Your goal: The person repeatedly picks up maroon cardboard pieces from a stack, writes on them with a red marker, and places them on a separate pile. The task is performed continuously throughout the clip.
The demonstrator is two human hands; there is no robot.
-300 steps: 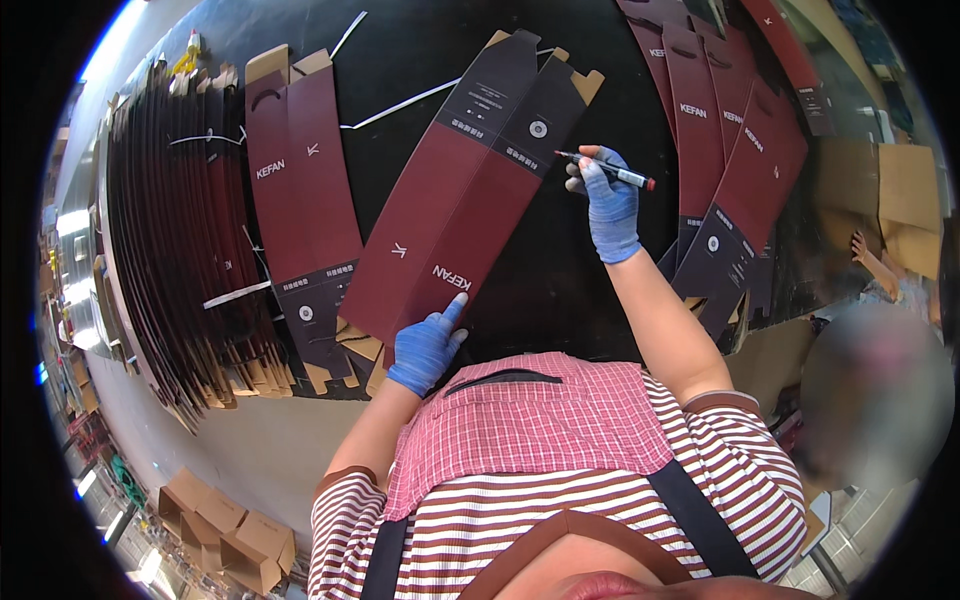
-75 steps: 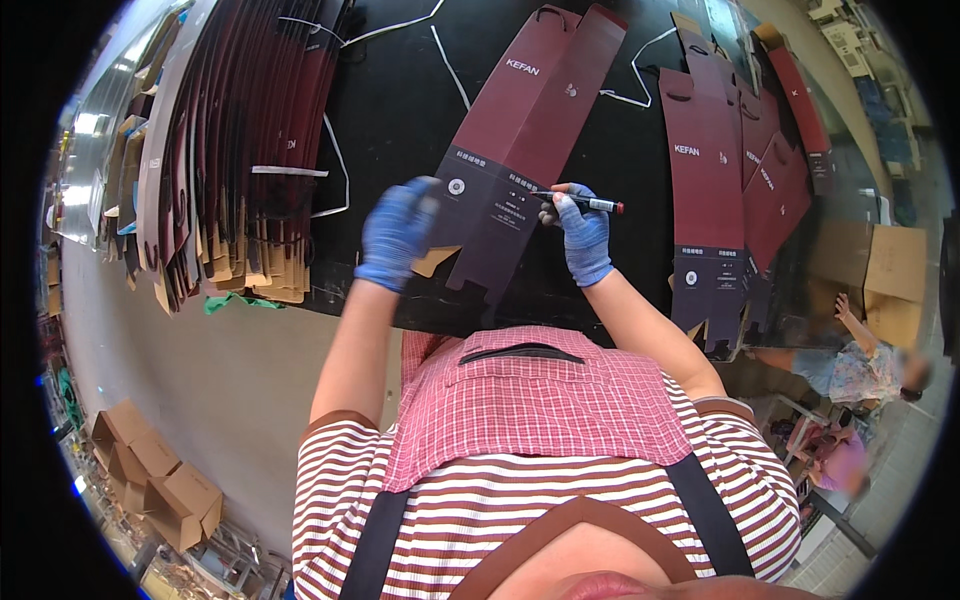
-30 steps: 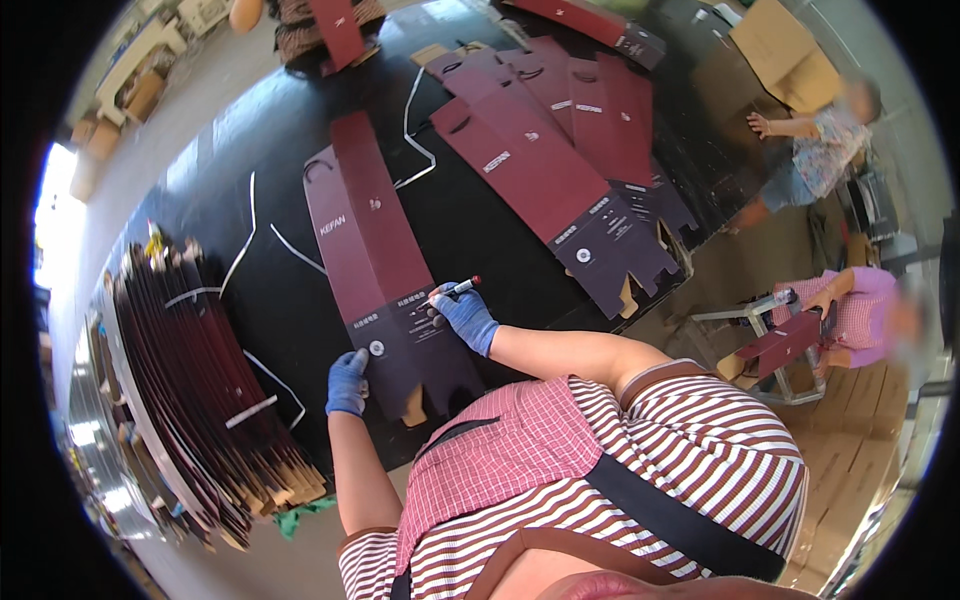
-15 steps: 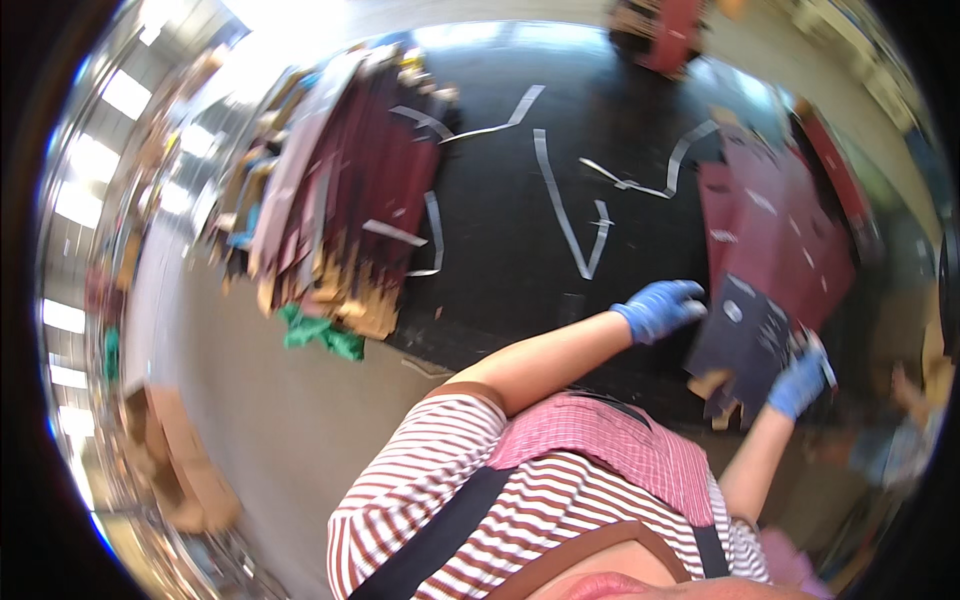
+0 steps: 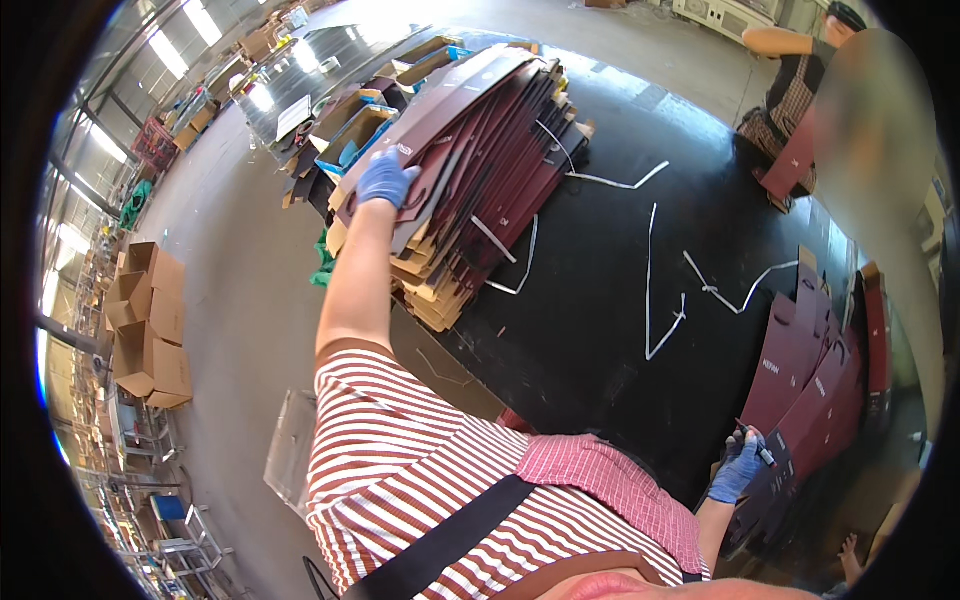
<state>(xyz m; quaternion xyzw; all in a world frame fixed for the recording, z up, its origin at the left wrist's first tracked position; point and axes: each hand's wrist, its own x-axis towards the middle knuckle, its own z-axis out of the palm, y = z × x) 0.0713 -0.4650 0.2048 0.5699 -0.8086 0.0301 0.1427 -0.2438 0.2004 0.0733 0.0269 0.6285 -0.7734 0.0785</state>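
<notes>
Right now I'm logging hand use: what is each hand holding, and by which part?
The right hand grips a marker around its barrel. The left hand rests on the top flat maroon carton of the stack; a grip cannot be told.

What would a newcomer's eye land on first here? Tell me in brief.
The tall stack of maroon flat cartons at the black table's left end, with the left hand in a blue glove laid on top. At lower right, the right hand holds a marker over more flattened cartons.

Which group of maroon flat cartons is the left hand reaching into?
The tall stack at the table's far left, under the left hand; not the spread ones by the right hand.
</notes>
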